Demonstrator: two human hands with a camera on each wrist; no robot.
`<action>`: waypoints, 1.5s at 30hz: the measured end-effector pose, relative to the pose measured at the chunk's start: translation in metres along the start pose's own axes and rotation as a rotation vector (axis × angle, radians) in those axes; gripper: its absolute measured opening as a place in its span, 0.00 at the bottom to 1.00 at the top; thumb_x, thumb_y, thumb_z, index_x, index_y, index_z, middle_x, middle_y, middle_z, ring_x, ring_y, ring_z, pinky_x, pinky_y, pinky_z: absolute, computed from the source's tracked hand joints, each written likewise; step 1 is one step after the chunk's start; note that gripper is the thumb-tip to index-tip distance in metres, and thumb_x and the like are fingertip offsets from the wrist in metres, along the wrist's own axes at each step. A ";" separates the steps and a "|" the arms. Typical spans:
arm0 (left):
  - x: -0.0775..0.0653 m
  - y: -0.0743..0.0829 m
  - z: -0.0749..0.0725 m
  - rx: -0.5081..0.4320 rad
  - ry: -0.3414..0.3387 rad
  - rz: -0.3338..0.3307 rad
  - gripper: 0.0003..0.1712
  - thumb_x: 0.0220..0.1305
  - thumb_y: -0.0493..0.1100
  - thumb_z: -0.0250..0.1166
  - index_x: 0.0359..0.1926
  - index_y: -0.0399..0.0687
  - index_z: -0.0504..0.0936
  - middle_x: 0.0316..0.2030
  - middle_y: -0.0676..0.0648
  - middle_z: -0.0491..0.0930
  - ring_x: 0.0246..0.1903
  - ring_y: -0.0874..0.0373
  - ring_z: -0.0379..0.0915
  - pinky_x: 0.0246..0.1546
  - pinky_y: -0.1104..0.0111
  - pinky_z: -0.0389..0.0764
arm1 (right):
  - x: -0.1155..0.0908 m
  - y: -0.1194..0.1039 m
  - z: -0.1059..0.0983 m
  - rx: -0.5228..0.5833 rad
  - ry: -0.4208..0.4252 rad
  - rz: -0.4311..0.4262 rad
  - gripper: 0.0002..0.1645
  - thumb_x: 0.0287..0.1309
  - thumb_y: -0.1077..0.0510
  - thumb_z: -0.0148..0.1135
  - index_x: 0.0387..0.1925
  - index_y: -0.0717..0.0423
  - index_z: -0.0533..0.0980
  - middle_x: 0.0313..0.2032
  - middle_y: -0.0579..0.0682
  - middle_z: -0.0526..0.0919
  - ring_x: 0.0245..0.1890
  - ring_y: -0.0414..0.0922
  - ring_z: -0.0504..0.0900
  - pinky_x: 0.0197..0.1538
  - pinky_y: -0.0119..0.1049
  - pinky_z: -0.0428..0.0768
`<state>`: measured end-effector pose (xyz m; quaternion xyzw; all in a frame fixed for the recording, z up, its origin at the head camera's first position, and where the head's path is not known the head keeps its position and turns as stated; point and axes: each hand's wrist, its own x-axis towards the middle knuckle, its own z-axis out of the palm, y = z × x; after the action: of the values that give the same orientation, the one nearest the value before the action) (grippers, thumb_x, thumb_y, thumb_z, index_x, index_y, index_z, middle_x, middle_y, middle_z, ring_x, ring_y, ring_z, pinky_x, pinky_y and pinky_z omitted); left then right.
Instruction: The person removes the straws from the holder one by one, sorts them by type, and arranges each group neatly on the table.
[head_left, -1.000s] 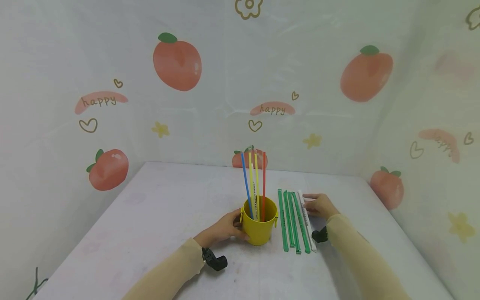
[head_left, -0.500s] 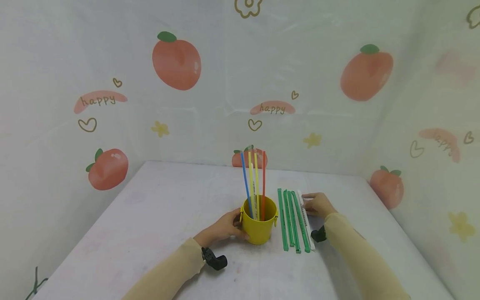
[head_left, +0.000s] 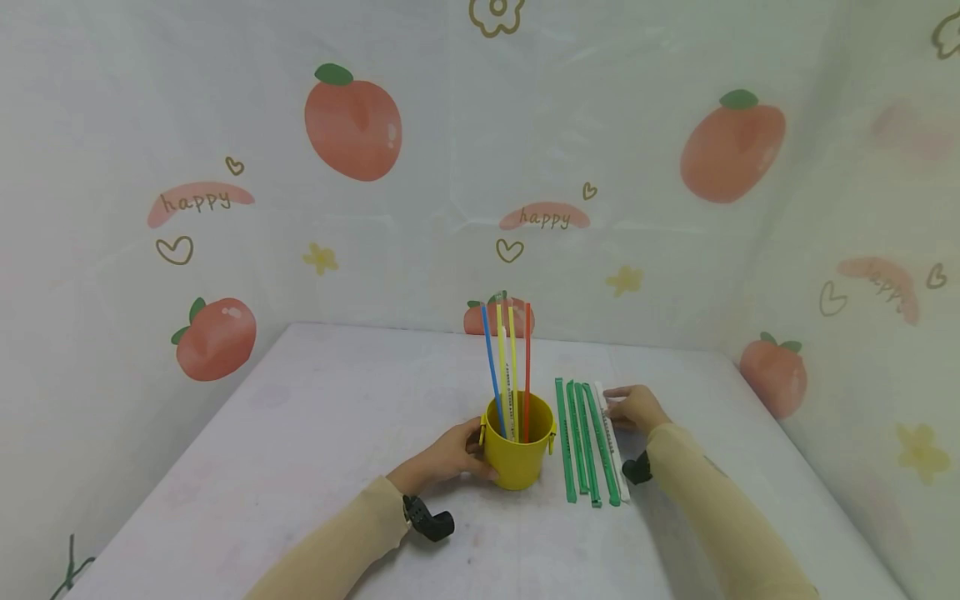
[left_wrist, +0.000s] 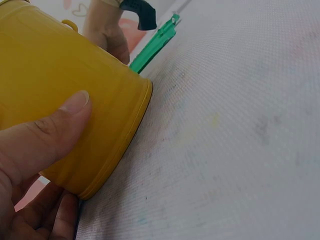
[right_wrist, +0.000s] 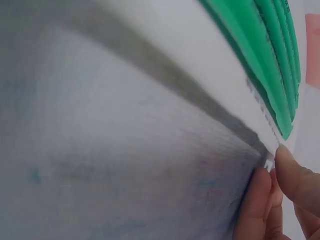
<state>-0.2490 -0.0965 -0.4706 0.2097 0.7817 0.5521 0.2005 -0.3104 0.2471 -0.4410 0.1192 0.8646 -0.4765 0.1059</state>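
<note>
A small yellow bucket (head_left: pixel 517 467) stands on the table with drinking straws upright in it: a blue straw (head_left: pixel 491 354), yellow ones, a red straw (head_left: pixel 528 358) and a white one with print. My left hand (head_left: pixel 448 454) holds the bucket low on its left side, thumb (left_wrist: pixel 67 117) on the wall and fingers curled behind the base. On the right, my right hand (head_left: pixel 637 408) pinches the far part of a white paper-wrapped straw (head_left: pixel 613 450). In the right wrist view the thumb (right_wrist: pixel 297 175) presses this straw's edge, fingers underneath.
Several green-wrapped straws (head_left: pixel 566 442) lie side by side between the bucket and the white wrapped straw. The pale table (head_left: pixel 322 400) meets a printed backdrop (head_left: pixel 435 208) at the back and right. A thin dark green cord (head_left: pixel 72 567) shows at the lower left.
My right hand and the near end of the white wrapped straw have shifted slightly left, towards the green straws. My left hand and the bucket have stayed in place.
</note>
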 end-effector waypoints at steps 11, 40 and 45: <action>-0.001 0.002 0.000 0.017 0.004 0.001 0.50 0.49 0.38 0.76 0.71 0.48 0.61 0.69 0.46 0.65 0.69 0.45 0.61 0.69 0.52 0.64 | -0.005 -0.001 -0.003 0.069 -0.024 0.007 0.31 0.57 0.70 0.62 0.63 0.69 0.68 0.46 0.62 0.82 0.30 0.38 0.82 0.36 0.29 0.84; -0.003 0.005 0.001 -0.011 0.009 -0.015 0.50 0.48 0.38 0.76 0.71 0.49 0.61 0.68 0.47 0.66 0.68 0.46 0.61 0.69 0.52 0.63 | 0.001 0.000 -0.007 0.087 -0.036 0.058 0.34 0.54 0.69 0.66 0.63 0.67 0.68 0.50 0.65 0.80 0.34 0.42 0.82 0.40 0.32 0.85; -0.003 0.004 0.001 -0.007 0.009 -0.008 0.50 0.48 0.38 0.76 0.71 0.48 0.62 0.68 0.46 0.66 0.68 0.45 0.61 0.69 0.51 0.64 | 0.000 0.001 -0.006 0.102 -0.030 0.057 0.34 0.56 0.70 0.64 0.64 0.68 0.66 0.49 0.64 0.81 0.32 0.40 0.81 0.39 0.31 0.85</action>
<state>-0.2460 -0.0964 -0.4671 0.2038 0.7815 0.5548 0.1999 -0.3108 0.2526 -0.4389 0.1420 0.8338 -0.5183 0.1261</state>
